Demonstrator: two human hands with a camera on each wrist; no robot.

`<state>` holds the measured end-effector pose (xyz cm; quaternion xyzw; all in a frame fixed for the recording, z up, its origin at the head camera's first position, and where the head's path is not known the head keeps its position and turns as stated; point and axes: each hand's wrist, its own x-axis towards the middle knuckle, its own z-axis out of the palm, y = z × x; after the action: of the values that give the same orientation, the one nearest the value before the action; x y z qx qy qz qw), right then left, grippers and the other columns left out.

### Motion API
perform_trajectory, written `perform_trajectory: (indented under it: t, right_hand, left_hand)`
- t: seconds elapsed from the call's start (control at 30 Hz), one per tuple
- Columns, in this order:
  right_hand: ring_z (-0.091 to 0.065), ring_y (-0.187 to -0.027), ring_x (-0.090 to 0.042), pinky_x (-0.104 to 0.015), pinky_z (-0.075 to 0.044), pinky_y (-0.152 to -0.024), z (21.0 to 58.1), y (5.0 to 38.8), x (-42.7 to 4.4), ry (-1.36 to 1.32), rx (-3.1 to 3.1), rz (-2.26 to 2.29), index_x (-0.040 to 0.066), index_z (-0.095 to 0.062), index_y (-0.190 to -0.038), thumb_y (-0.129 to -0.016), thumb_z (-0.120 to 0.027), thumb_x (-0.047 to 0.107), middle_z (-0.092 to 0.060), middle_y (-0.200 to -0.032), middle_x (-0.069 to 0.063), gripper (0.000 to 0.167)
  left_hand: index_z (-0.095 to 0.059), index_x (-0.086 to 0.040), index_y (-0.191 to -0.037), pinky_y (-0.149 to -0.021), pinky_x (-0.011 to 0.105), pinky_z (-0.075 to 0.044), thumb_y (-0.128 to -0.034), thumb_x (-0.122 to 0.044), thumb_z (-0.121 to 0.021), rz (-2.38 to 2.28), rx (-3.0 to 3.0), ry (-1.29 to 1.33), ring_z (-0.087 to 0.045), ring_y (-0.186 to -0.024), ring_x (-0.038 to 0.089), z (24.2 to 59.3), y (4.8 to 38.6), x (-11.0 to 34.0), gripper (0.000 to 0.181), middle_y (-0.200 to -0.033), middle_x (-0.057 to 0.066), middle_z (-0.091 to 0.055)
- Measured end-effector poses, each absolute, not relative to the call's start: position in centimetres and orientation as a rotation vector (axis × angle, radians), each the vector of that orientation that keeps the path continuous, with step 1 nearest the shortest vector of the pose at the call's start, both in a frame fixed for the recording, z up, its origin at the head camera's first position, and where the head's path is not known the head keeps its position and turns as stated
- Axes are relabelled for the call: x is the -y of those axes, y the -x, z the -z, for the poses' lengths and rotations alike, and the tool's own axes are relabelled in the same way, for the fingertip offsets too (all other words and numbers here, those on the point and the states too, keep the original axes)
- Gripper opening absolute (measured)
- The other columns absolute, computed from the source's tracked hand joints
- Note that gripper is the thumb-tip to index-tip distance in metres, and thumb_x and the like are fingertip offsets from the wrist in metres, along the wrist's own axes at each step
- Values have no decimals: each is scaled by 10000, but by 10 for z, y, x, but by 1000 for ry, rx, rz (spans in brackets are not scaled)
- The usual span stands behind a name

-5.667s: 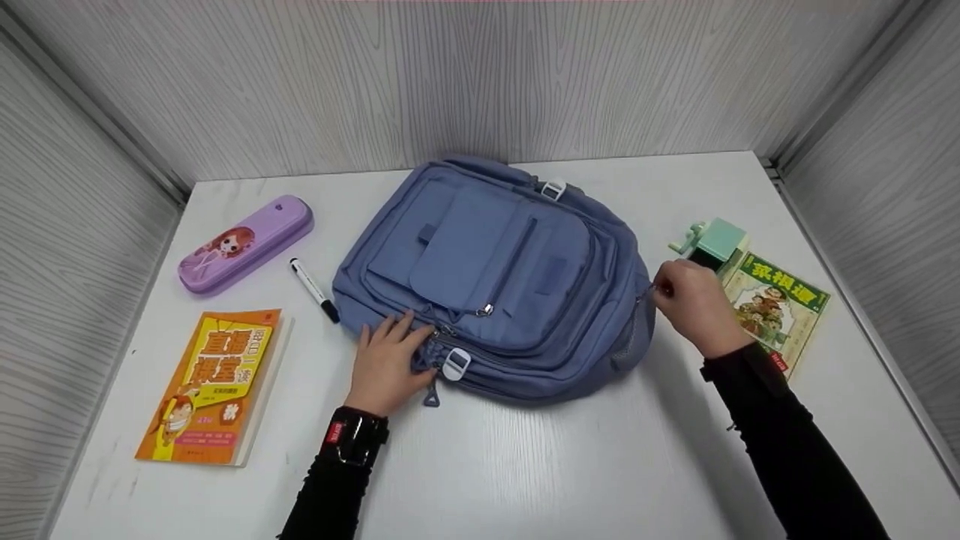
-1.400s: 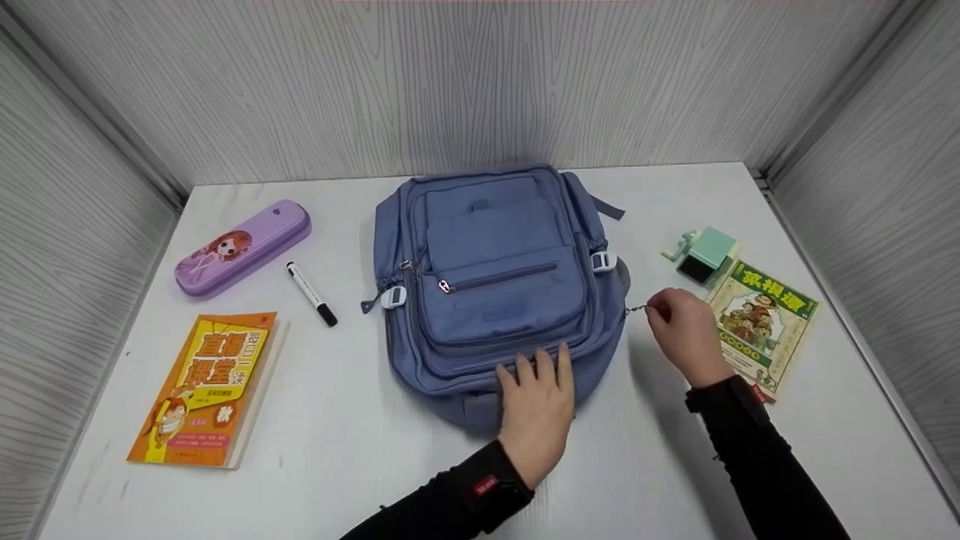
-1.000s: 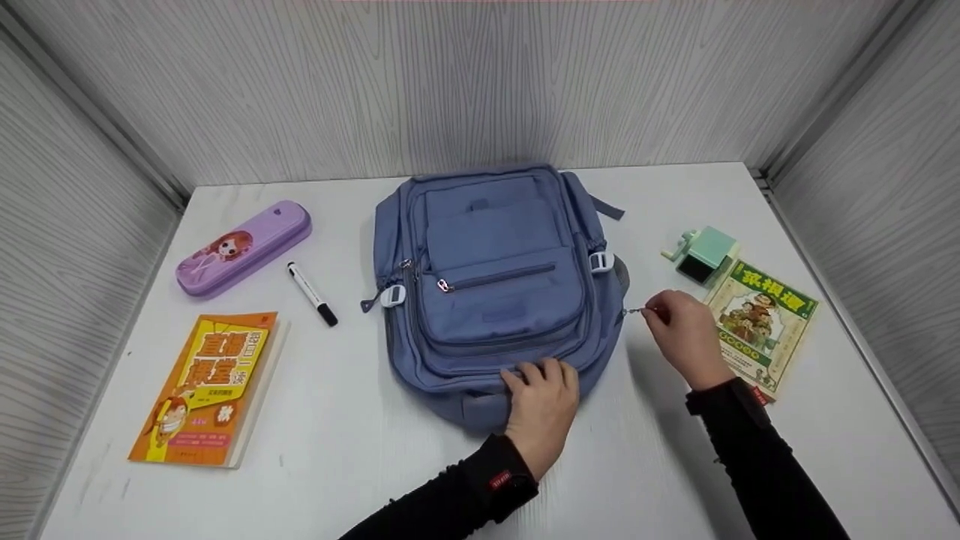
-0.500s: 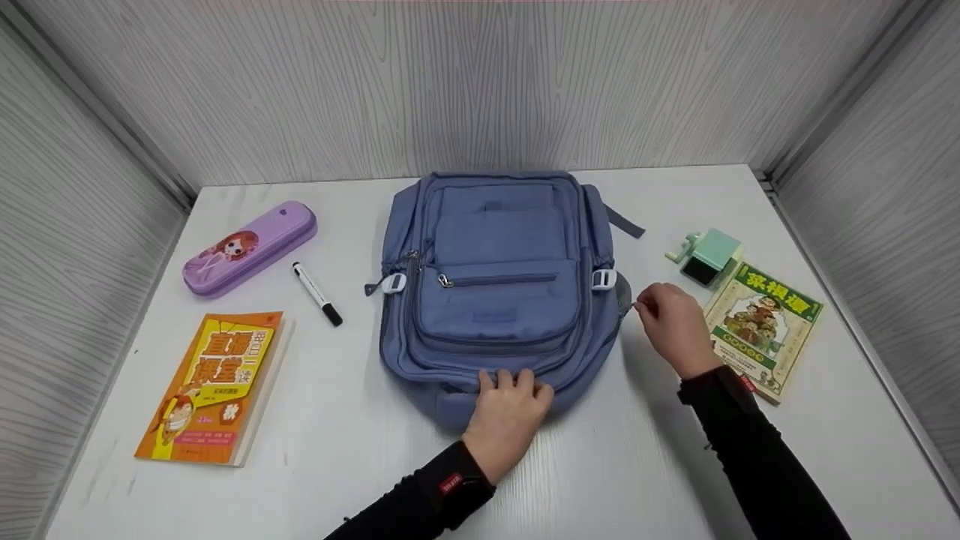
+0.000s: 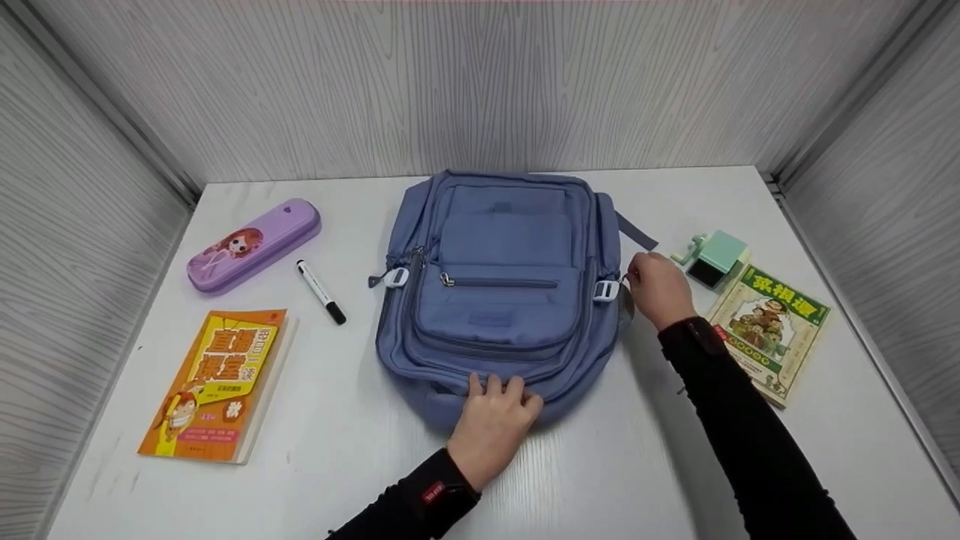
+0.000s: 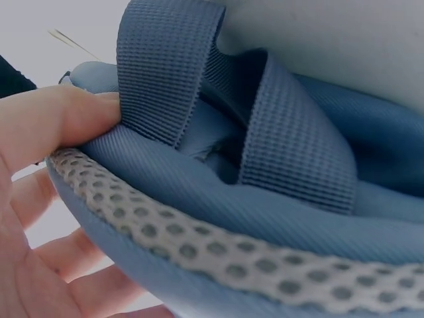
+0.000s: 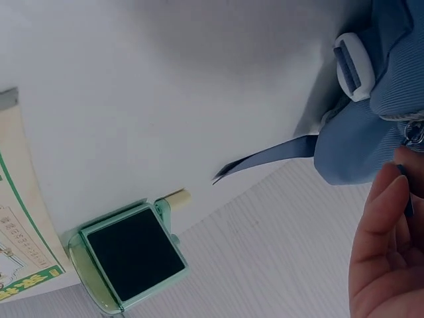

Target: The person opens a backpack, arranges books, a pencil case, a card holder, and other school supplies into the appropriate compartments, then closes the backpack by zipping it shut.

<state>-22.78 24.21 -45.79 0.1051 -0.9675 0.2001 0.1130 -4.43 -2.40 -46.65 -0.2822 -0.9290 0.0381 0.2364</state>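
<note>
Backpack (image 5: pixel 495 304) zip (image 7: pixel 414 131) run looks partway, remainder pending: left hand (image 5: pixel 491 429) grips near edge (image 6: pixel 179 179), right hand (image 5: pixel 661 289) pinches pull tab (image 7: pixel 409 207).

Totals six objects on one desk (image 5: pixel 345 420)
Includes one backpack (image 5: pixel 502 240), one pencil case (image 5: pixel 281 231), one marker (image 5: pixel 319 289), one sharpener (image 5: pixel 726 249) and two books (image 5: pixel 214 386) (image 5: pixel 765 322), plus two white buckles (image 5: pixel 397 277) (image 5: pixel 607 291) and two black wristbands (image 5: pixel 446 495) (image 5: pixel 691 339).
</note>
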Motion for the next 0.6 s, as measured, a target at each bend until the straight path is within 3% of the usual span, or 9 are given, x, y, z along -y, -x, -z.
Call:
perform_trajectory:
  t: [0.27,0.43,0.6]
  right_hand:
    - [-638,-811,-431,-547,-511,-717,458,235,-241,-291,2869,-526,-69,-625,-878,-896,-582,-12,-658,-883,-268,74]
    - [-649,-795,-410,-540,-514,-689,458,225,-248,-307,2869,-534,-46,-649,-917,-902,-616,24,-665,-897,-247,79]
    - [-644,-843,-416,-532,-515,-729,449,206,-250,-389,2816,-513,-49,-668,-1006,-922,-673,126,-664,-947,-257,194]
  left_hand:
    - [-697,-207,-920,-768,491,-624,-841,-123,-703,-114,2553,791,-718,-851,273,466,45,26,116,-895,35,-662]
    - [-698,-193,-935,-763,469,-625,-878,-181,-700,-83,2549,808,-710,-837,253,466,47,28,58,-900,32,-656]
    - [-707,-180,-993,-759,444,-625,-882,-167,-705,-6,2546,826,-696,-820,232,464,49,36,112,-931,29,-667]
